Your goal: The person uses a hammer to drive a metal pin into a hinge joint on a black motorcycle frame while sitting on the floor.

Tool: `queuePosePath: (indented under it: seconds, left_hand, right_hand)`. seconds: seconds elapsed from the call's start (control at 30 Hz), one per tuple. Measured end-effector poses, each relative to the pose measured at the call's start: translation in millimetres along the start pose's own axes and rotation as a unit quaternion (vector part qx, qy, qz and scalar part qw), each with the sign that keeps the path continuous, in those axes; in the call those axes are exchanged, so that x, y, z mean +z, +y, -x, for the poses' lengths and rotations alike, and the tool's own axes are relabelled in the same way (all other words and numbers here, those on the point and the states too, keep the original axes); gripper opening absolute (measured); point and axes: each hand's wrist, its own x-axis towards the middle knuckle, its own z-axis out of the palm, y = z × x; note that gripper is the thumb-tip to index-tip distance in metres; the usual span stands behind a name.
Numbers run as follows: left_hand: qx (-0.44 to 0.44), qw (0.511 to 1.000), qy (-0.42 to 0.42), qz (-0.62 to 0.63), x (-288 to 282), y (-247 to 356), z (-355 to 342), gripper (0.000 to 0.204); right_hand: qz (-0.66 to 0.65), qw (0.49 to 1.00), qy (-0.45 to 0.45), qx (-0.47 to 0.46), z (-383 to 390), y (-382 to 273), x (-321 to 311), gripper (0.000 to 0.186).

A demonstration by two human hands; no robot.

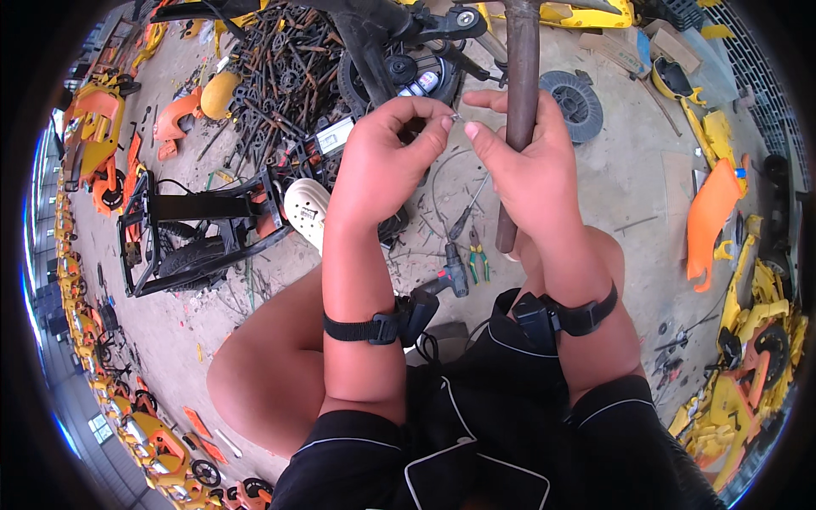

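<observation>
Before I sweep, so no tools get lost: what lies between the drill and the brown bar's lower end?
In the head view, green-handled pliers show there.

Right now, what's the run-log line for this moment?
Left hand: pinching small shiny piece | Right hand: holding brown rod | Floor: drill, pliers, screwdriver

A littered grey floor point(625, 189) is bordered by a dark gridded wall point(759, 75) at upper right and by ribbed grey panelling point(71, 394) and bright light point(39, 229) at left.

Pliers point(479, 255) between drill point(457, 270) and bar point(524, 68)
</observation>
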Motion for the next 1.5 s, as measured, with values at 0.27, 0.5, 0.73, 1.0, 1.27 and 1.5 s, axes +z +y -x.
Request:
queuePosePath:
  seconds: [0.27, 0.5, 0.73, 1.0, 1.27, 1.5]
  left_hand:
    - [0.080, 0.988, 0.031, -0.126, 23.5, 18.7, 13.2, 0.012]
    - [0.163, 0.966, 0.064, -0.189, 36.5, 17.8, 17.2, 0.015]
    - [0.193, 0.960, 0.075, -0.186, 40.0, 17.7, 21.6, 0.016]
    - [0.208, 0.956, 0.083, -0.189, 42.0, 17.2, 23.4, 0.011]
    - [0.227, 0.941, 0.096, -0.233, 43.1, 11.7, 22.4, 0.008]
    - [0.214, 0.937, 0.126, -0.245, 45.2, 11.2, 23.4, 0.007]
  right_hand:
    - [0.089, 0.995, 0.043, -0.026, 15.5, -4.4, -7.6, 0.023]
    - [0.136, 0.984, 0.089, -0.072, 21.9, -0.1, -12.6, 0.020]
    - [0.063, 0.992, 0.095, -0.045, 22.9, -2.8, -16.6, 0.021]
    - [0.087, 0.992, 0.075, -0.044, 25.3, -3.0, -19.0, 0.022]
    - [0.088, 0.991, 0.084, -0.048, 28.7, -3.0, -17.7, 0.021]
    - [0.062, 0.994, 0.080, -0.032, 29.9, -2.3, -15.1, 0.020]
